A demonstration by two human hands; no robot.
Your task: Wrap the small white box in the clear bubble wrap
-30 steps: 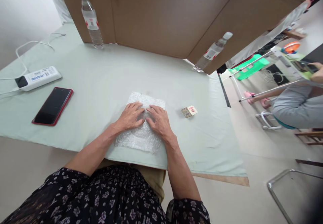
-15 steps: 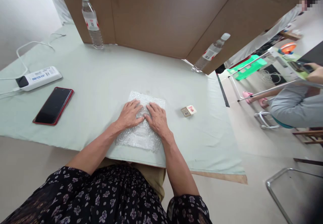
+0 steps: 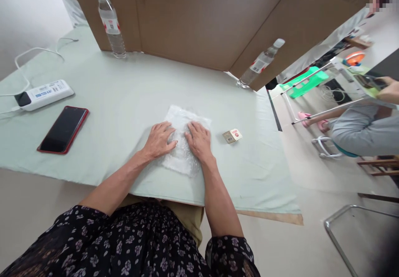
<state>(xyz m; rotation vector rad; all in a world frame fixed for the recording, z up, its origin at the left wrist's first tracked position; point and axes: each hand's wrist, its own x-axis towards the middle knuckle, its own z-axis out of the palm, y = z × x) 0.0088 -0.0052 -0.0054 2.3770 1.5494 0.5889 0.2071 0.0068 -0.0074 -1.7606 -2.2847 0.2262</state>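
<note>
On the worktop (image 3: 131, 90): one bubble wrap piece (image 3: 180, 163), under left hand (image 3: 160, 139) and right hand (image 3: 198, 140), grip released and spread, apparently at smoothing, next move calling for light, even pressure.

A pale green cloth (image 3: 255, 173) covers the table (image 3: 274, 217), its brown edge showing at the near right corner. On it lie bubble wrap (image 3: 181, 158), a box (image 3: 232, 136) just to its right, and, well to the left, a phone (image 3: 64, 129) near a white block (image 3: 48, 94) — a cable (image 3: 34, 50) loops behind. Cardboard (image 3: 199, 15) stands at the back, one bottle (image 3: 112, 29) left, another bottle (image 3: 259, 64) right.
</note>
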